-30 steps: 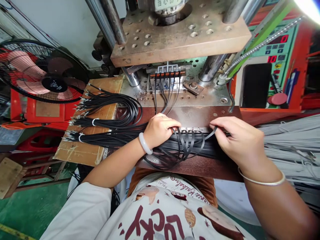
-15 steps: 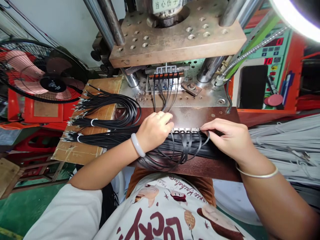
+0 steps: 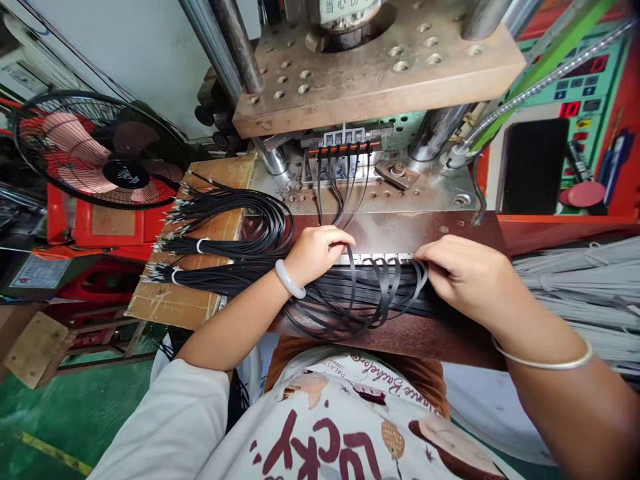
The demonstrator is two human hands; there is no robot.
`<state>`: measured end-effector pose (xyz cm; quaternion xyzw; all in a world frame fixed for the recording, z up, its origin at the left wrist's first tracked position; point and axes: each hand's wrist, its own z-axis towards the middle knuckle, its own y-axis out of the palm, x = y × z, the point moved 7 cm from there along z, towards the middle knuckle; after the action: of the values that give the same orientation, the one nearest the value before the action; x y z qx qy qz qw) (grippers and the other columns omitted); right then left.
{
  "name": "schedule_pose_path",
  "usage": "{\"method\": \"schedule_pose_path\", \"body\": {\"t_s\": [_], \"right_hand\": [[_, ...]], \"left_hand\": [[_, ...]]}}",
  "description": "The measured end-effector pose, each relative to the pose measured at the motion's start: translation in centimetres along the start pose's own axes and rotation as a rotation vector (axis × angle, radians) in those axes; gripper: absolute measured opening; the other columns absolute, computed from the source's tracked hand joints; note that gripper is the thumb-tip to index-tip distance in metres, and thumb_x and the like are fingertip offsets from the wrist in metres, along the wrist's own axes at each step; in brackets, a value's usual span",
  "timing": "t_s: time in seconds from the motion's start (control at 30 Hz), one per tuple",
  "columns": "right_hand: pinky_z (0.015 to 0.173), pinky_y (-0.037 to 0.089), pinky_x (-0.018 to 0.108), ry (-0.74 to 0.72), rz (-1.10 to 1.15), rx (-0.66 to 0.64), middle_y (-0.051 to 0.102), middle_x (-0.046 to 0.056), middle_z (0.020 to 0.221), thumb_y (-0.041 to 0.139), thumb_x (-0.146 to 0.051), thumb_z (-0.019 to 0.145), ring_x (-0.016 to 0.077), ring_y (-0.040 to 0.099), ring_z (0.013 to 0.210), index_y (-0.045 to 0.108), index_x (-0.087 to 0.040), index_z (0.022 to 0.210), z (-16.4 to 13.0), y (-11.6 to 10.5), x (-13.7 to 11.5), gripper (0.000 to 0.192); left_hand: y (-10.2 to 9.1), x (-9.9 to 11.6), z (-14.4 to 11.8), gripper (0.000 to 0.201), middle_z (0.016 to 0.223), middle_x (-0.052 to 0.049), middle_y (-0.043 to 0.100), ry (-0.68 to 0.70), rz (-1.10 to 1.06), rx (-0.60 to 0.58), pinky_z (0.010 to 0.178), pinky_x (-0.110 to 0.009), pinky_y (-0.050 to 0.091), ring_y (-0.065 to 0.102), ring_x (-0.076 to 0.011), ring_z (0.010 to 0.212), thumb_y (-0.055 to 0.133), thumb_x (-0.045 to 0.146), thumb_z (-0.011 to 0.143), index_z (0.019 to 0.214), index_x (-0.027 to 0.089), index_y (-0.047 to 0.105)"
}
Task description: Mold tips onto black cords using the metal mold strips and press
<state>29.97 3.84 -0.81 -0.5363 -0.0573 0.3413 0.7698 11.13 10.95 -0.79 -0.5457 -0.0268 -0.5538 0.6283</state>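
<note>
My left hand point(image 3: 320, 253) is closed at the left end of a narrow metal strip point(image 3: 387, 258), thumb and forefinger pinching a black flat cable point(image 3: 353, 283) that hangs in a loop. At the strip's right end, my right hand point(image 3: 467, 277) has its fingers pressed together on another flat cable point(image 3: 421, 283); its tip is hidden by them. Between the hands, several cables curve down from the strip over a bundle of black cables point(image 3: 380, 297). Behind, a press fixture point(image 3: 345, 157) holds several black cables under a pale comb-shaped piece point(image 3: 345, 137).
The press's heavy upper plate point(image 3: 375, 100) hangs above the fixture. Tied black cable bundles lie on a cardboard sheet point(image 3: 220, 170) at left, near a fan point(image 3: 125, 172). Grey cables point(image 3: 585, 287), a phone point(image 3: 534, 167) and a control panel point(image 3: 575, 87) are at right.
The view has shifted, so the scene sits farther right. My left fingers have risen slightly with a cable between them. My right hand stays at the strip's right end, its fingers more curled.
</note>
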Motion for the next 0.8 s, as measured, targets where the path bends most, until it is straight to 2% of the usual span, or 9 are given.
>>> {"method": "schedule_pose_path", "body": {"t_s": [0.1,0.2,0.3,0.47,0.6,0.67,0.7,0.77,0.8], "right_hand": [[0.072,0.05,0.034,0.039,0.056,0.057,0.064,0.006,0.083,0.047,-0.012,0.09,0.0203,0.061,0.077,0.059,-0.02,0.091,-0.2,0.1,0.4,0.014],[0.075,0.05,0.035,0.053,0.091,0.092,0.064,0.005,0.085,0.051,-0.012,0.089,0.0206,0.062,0.078,0.057,-0.021,0.092,-0.5,0.1,0.6,0.012],[0.074,0.049,0.034,0.066,0.106,0.091,0.063,0.005,0.085,0.051,-0.011,0.088,0.0206,0.061,0.078,0.057,-0.021,0.092,-0.6,0.1,0.8,0.012],[0.074,0.049,0.034,0.077,0.123,0.072,0.062,0.005,0.084,0.051,-0.012,0.087,0.0203,0.06,0.078,0.057,-0.02,0.09,-0.2,0.3,0.8,0.011],[0.073,0.05,0.033,0.063,0.116,0.082,0.062,0.004,0.082,0.049,-0.013,0.088,0.0193,0.06,0.077,0.056,-0.02,0.088,-0.3,0.0,0.5,0.01],[0.074,0.051,0.033,0.069,0.12,0.086,0.063,0.005,0.084,0.047,-0.015,0.089,0.0192,0.062,0.078,0.056,-0.02,0.091,-0.8,-0.4,0.7,0.011],[0.073,0.052,0.033,0.085,0.114,0.091,0.064,0.005,0.086,0.047,-0.016,0.089,0.0192,0.063,0.079,0.057,-0.02,0.093,-1.0,-0.7,1.0,0.012],[0.069,0.053,0.032,0.134,0.093,0.109,0.066,0.006,0.088,0.048,-0.02,0.09,0.0186,0.064,0.076,0.058,-0.02,0.098,-0.5,-1.2,2.2,0.013],[0.068,0.054,0.032,0.15,0.082,0.112,0.067,0.006,0.087,0.05,-0.023,0.091,0.0184,0.065,0.074,0.059,-0.02,0.098,0.4,-1.3,2.9,0.012]], "left_hand": [[0.3,-0.4,-0.1,0.019,0.079,-0.003,0.075,-0.025,-0.035,-0.004,0.073,-0.02,0.054,0.069,-0.0109,0.073,0.062,-0.001,0.078,0.079,0.013,0.074],[0.3,0.2,-0.7,0.015,0.079,-0.003,0.075,0.021,-0.052,0.023,0.07,-0.019,0.054,0.07,-0.0104,0.071,0.063,0.004,0.081,0.081,0.014,0.074],[0.7,1.4,-1.2,0.023,0.081,-0.003,0.075,0.125,0.081,-0.014,0.072,-0.02,0.054,0.07,-0.0114,0.073,0.055,0.002,0.081,0.083,0.015,0.074],[1.8,2.7,-1.5,0.024,0.083,-0.005,0.075,0.274,0.3,-0.065,0.075,-0.027,0.055,0.071,-0.0155,0.078,0.048,0.009,0.087,0.088,0.015,0.071],[2.6,3.3,-2.4,0.027,0.085,-0.005,0.075,0.285,0.318,-0.123,0.078,-0.03,0.057,0.071,-0.0164,0.081,0.044,0.011,0.09,0.087,0.016,0.071],[1.9,3.3,-2.7,0.025,0.09,-0.005,0.076,0.222,0.254,-0.134,0.082,-0.03,0.058,0.072,-0.0164,0.085,0.046,0.014,0.091,0.094,0.016,0.071],[1.2,3.2,-2.7,0.024,0.098,-0.006,0.076,0.186,0.211,-0.145,0.087,-0.03,0.057,0.071,-0.0167,0.092,0.049,0.017,0.092,0.104,0.016,0.07],[-0.8,2.3,-2.1,0.036,0.122,-0.009,0.069,0.109,0.142,-0.159,0.101,-0.03,0.053,0.066,-0.0172,0.113,0.052,0.024,0.094,0.127,0.015,0.06],[-1.9,1.4,-1.3,0.044,0.135,-0.011,0.06,0.063,0.14,-0.171,0.109,-0.031,0.047,0.058,-0.0176,0.125,0.051,0.025,0.094,0.137,0.014,0.052]]}}
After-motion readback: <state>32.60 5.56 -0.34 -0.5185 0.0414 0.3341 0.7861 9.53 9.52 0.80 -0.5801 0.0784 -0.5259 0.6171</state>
